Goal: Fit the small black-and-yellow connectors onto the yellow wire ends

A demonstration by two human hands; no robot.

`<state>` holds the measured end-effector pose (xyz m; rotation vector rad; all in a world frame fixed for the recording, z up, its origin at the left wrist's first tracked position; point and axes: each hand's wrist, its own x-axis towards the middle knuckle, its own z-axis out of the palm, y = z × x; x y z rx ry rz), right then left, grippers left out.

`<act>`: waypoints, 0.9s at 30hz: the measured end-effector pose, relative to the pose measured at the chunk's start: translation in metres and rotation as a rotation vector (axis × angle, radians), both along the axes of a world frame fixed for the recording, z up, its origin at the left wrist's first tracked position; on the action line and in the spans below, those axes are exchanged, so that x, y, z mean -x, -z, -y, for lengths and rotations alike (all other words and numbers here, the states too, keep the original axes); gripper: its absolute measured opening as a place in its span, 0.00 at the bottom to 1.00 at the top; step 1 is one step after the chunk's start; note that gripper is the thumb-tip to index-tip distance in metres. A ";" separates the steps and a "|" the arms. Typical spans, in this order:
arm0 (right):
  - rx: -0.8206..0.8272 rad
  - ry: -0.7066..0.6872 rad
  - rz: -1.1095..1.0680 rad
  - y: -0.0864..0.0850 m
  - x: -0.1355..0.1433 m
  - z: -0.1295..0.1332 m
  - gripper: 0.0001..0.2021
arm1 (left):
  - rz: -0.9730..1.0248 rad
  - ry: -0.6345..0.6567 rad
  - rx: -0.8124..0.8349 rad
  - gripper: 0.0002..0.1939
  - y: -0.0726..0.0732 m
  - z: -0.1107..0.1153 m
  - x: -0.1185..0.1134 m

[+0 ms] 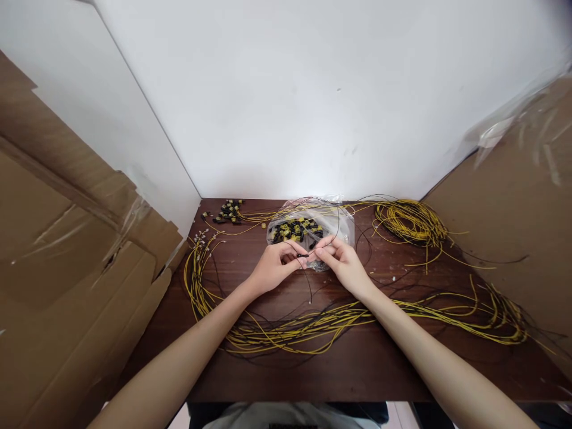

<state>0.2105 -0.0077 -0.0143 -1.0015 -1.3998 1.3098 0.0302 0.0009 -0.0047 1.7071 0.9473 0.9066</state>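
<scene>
My left hand (273, 266) is closed, its thumb and fingertips pinching a small black connector piece (302, 255). Close on its right, my right hand (343, 266) pinches a thin black wire (338, 221) near the same piece; whether the wire enters it is too small to tell. A loose black wire end (310, 291) hangs below the left fingertips. Just behind both hands lies a clear plastic bag (342, 221), open, with many small black and yellow connectors (295, 230) in it.
A long bundle of yellow and black wires (286, 336) curves under my forearms across the brown table (268, 381). Coiled yellow wire (409, 221) lies back right, finished-looking connectors (230, 210) back left. Cardboard (71, 280) and a white wall (286, 101) enclose the table.
</scene>
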 end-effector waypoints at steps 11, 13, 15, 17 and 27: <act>0.006 -0.007 0.023 -0.001 0.000 0.000 0.12 | 0.007 0.007 0.010 0.08 -0.001 0.000 0.000; 0.027 -0.001 -0.037 -0.002 0.001 0.000 0.13 | 0.004 0.006 0.006 0.08 -0.002 0.000 0.000; 0.020 0.003 -0.022 -0.003 0.001 0.000 0.14 | 0.005 0.002 0.011 0.08 -0.002 0.000 0.000; -0.015 0.000 0.052 -0.002 0.000 0.000 0.13 | 0.016 -0.001 0.027 0.08 -0.001 0.000 0.000; 0.018 0.015 -0.012 -0.002 0.000 -0.001 0.14 | 0.016 0.001 0.007 0.08 -0.001 0.000 0.001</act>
